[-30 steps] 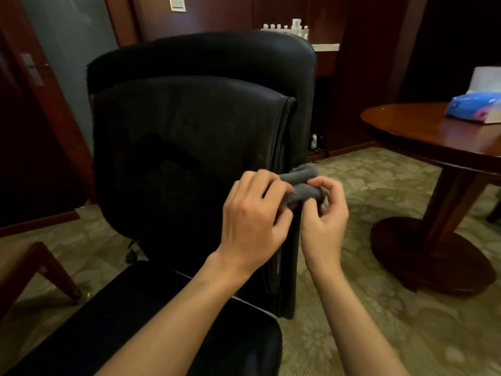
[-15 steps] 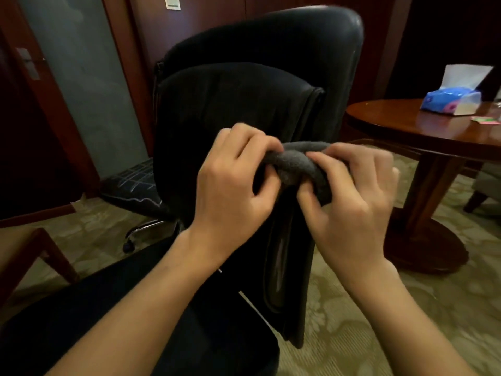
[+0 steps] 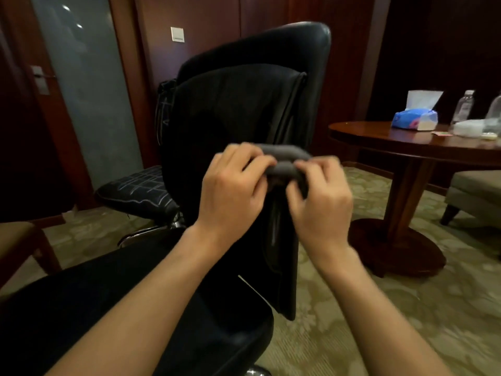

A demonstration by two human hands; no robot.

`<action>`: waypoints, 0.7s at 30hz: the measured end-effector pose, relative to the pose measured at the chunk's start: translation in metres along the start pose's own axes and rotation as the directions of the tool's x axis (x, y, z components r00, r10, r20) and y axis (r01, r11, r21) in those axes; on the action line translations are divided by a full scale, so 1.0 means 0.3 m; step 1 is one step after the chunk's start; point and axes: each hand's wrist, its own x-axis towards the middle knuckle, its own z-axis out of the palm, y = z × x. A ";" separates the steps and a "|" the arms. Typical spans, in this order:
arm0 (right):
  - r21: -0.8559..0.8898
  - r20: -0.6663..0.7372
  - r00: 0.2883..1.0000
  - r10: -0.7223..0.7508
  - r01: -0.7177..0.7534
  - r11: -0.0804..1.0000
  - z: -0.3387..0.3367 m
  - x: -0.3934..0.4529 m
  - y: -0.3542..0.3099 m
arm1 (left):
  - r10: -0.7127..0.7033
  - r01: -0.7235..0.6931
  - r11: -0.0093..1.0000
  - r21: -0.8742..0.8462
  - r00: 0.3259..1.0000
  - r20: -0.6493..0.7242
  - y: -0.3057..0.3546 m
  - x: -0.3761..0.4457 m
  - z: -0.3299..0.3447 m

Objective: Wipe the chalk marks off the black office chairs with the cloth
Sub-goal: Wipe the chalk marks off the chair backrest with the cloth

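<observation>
We record a round wooden table (image 3: 385,137) at right. On it: a blue tissue pack (image 3: 414,120) and two clear bottles (image 3: 462,107). Beside the table, an upholstered stool (image 3: 477,189). Beneath it, patterned carpet (image 3: 379,308).

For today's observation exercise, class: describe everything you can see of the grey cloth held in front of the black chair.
The grey cloth looks soft and fleecy, like microfibre or towelling. It is bunched into a thick roll with a lengthwise crease, lying roughly level. The left hand grips its left end and the right hand pinches its right end, so only the middle shows. It sits in front of the black leather office chair's backrest; whether it touches the chair cannot be told. No chalk shows on it.
</observation>
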 end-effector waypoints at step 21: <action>-0.005 0.294 0.956 -0.008 0.010 1.000 0.127 -0.199 0.098 | -0.266 0.249 0.961 0.118 0.952 0.153 -0.004 -0.243 0.114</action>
